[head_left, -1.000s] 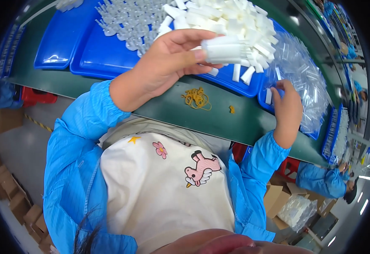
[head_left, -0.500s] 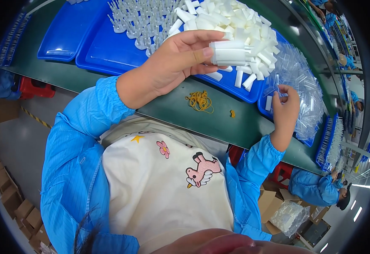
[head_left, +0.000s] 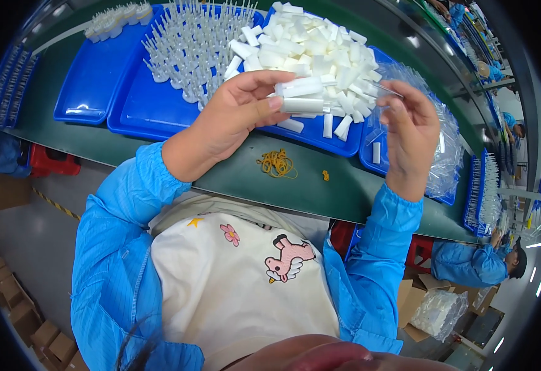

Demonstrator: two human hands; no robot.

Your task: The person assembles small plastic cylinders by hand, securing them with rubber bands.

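Observation:
My left hand (head_left: 233, 114) grips a small bundle of white rectangular blocks (head_left: 301, 96), at least partly in clear plastic, between thumb and fingers above the front of a blue tray (head_left: 338, 147). A heap of similar white blocks (head_left: 314, 46) fills that tray. To the right, my right hand (head_left: 411, 127) pinches a thin clear plastic piece (head_left: 387, 91) between thumb and forefinger, its end pointing toward the bundle but apart from it. Below that hand, another blue tray (head_left: 369, 162) holds a pile of clear plastic pieces (head_left: 447, 139).
Yellow rubber bands (head_left: 276, 164) and a smaller yellow clump (head_left: 325, 175) lie on the green table (head_left: 239, 179). Pronged translucent parts (head_left: 196, 52) stand in a blue tray, with another blue tray (head_left: 85, 106) beyond. A co-worker in blue (head_left: 471, 263) sits at right.
My right hand has risen from the clear plastic pile with a piece pinched in it and moved toward the bundle. My left hand has shifted slightly left and down with the blocks.

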